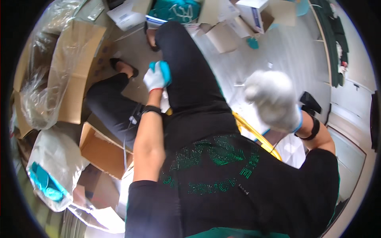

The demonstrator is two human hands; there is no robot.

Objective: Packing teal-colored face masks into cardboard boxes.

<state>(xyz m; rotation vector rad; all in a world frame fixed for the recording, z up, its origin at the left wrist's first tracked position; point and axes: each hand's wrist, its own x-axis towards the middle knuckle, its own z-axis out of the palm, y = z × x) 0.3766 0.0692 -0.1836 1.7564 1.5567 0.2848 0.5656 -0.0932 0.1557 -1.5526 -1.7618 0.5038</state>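
Note:
My left hand [154, 79], in a white glove with a red cuff, rests by my knee with its fingers closed. Bright teal material [165, 72] shows at those fingers; whether it is held or part of the glove I cannot tell. My right hand [274, 99] is raised at the right in a white glove with a blue edge at the wrist. Motion smears its fingers, so their pose and anything in them stay unclear. Below that hand are a yellow curved tube [254, 133] and white sheeting [293, 150].
At the top, an open box [152, 20] holds a teal bundle, beside several open cartons [222, 37]. A teal scrap [253, 43] lies on the grey floor. On the left stand a large carton [73, 87] with clear plastic, an open carton [101, 152] and a white bag [55, 148].

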